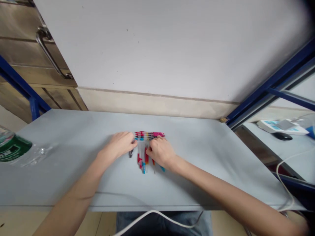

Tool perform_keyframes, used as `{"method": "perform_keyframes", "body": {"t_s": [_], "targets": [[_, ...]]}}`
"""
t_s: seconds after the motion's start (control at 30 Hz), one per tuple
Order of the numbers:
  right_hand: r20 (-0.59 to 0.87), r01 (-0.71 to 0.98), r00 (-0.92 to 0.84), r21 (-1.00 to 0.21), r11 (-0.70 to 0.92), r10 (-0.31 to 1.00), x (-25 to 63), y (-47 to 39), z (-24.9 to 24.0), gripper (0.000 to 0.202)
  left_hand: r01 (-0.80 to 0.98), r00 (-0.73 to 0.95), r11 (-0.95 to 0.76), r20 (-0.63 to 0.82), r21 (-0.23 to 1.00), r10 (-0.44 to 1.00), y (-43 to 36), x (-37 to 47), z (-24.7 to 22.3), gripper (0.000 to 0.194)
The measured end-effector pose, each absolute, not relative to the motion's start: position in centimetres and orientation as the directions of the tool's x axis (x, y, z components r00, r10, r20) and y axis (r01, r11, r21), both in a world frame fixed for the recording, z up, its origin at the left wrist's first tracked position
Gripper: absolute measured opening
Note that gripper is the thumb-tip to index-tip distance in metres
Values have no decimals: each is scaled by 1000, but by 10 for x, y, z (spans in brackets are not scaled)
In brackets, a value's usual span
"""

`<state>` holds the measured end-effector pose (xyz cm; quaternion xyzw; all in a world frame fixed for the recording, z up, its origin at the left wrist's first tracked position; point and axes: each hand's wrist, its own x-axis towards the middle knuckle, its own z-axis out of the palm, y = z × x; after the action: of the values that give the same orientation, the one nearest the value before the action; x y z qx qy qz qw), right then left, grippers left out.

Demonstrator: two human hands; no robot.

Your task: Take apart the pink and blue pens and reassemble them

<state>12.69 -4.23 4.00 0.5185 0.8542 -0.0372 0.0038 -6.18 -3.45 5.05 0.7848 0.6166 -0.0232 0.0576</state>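
Several pens with pink, red and blue parts lie side by side, pointing left and right, at the middle of the grey table. My left hand is closed at the left end of this row, its fingertips by the pen ends; a dark pen piece lies just below it. At the row's right part rests my right hand, fingers curled and partly covering the pens. Below the row, between my hands, are red and blue pen parts and thin refills, laid roughly upright. What my fingertips pinch is too small to tell.
A clear plastic bottle with a green label lies at the left. A wall borders the table's back edge. Blue metal frames stand at both sides. A white cable hangs at the front edge.
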Motion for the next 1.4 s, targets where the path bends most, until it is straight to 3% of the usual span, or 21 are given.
{"method": "perform_keyframes", "body": {"t_s": [0.23, 0.37, 0.5, 0.67, 0.83, 1.07, 1.27, 1.4], "targets": [[-42, 898, -414, -182, 401, 909, 131, -29, 54, 17, 980, 198, -197, -40, 40, 979, -32, -65, 51, 33], [-16, 813, -407, -462, 354, 913, 145, -20, 62, 22, 979, 195, -197, 27, 51, 980, -32, -63, 52, 33], [-8, 596, -388, -765, 244, 922, 166, -5, 57, 26, 950, 254, -279, 174, 138, 952, -34, -57, 50, 25], [-43, 358, -329, -930, 82, 943, 194, 7, 43, 22, 809, 360, -520, 469, 274, 807, -38, -47, 37, 16], [-85, 184, -306, -983, -29, 948, 213, 2, 38, 28, 662, 438, -703, 627, 260, 644, -41, -34, 27, 7], [-170, -183, -240, -959, -217, 956, 203, -11, 31, 28, 607, 435, -738, 653, 296, 620, -42, -29, 25, 5], [-136, -399, -157, -897, -188, 978, 199, -11, 22, 27, 617, 437, -719, 621, 319, 651, -40, -33, 25, 4], [-126, -386, -103, -909, -157, 987, 200, -10, 24, 27, 620, 418, -707, 620, 339, 664, -38, -34, 24, 6]]}}
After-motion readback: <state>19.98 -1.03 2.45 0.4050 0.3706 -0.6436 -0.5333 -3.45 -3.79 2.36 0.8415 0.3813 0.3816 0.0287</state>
